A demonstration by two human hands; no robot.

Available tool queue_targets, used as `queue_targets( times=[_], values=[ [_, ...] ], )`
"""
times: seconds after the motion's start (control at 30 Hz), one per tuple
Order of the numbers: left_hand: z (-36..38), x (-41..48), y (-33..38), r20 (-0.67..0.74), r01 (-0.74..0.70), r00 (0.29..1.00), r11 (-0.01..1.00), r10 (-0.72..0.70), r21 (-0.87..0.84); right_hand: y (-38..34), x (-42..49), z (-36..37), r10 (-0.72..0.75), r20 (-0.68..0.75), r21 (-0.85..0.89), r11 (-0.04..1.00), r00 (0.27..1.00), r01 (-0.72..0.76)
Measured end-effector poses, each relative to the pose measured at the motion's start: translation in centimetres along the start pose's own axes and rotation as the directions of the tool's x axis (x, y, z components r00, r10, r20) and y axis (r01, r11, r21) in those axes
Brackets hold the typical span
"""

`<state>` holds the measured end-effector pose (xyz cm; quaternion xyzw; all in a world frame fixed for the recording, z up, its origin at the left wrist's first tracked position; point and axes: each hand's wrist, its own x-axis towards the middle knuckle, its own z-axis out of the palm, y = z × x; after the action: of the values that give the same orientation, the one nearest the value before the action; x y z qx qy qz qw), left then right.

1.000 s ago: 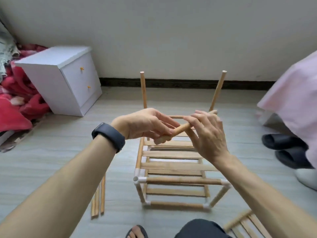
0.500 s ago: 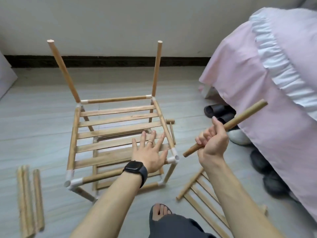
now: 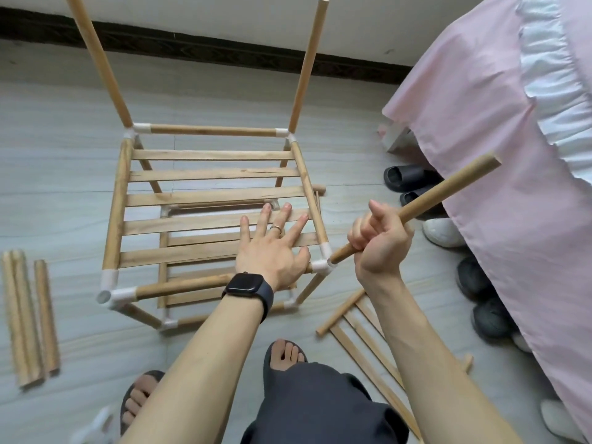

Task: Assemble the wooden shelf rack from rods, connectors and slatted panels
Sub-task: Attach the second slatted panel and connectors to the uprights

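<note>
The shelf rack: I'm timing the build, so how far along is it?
Done: a two-tier slatted frame with two far uprights. In hand: the right hand grips a rod, lower end at the near right connector; the left hand presses the top panel. Left: the near left connector lacks an upright; loose rods and a spare panel lie unused.

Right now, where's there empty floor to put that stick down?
Bare floor lies between the loose rods and the rack, and behind the rack up to the dark skirting. Crowded on the right: shoes, spare panel, bed cover.
</note>
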<state>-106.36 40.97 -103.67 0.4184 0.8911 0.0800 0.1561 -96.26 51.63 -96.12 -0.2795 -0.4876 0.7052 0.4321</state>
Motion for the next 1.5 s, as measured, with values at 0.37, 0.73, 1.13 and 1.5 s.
queue_targets(
  times=[0.37, 0.73, 1.13, 1.5],
  values=[
    [0.7, 0.3, -0.1, -0.017, 0.008, 1.000, 1.000, -0.008, 0.004, 1.2, -0.9, -0.2, -0.074, 0.273, -0.069, 0.993, 0.959, 0.096],
    [0.6, -0.1, -0.1, 0.001, 0.010, 1.000, 1.000, -0.010, 0.009, 1.5, -0.5, -0.7, 0.016, 0.391, -0.121, 0.992, 0.920, 0.034],
    [-0.4, 0.5, 0.3, 0.040, 0.019, 0.999, 1.000, -0.020, 0.016, -2.0, -2.8, 1.0, -0.180, 0.121, -0.358, 0.909, 0.976, 0.212],
    [0.1, 0.4, -0.3, 0.022, -0.008, 1.000, 0.999, 0.007, 0.046, -1.2, -0.8, 1.0, -0.092, 0.326, -0.177, 0.972, 0.941, 0.156]
  ],
)
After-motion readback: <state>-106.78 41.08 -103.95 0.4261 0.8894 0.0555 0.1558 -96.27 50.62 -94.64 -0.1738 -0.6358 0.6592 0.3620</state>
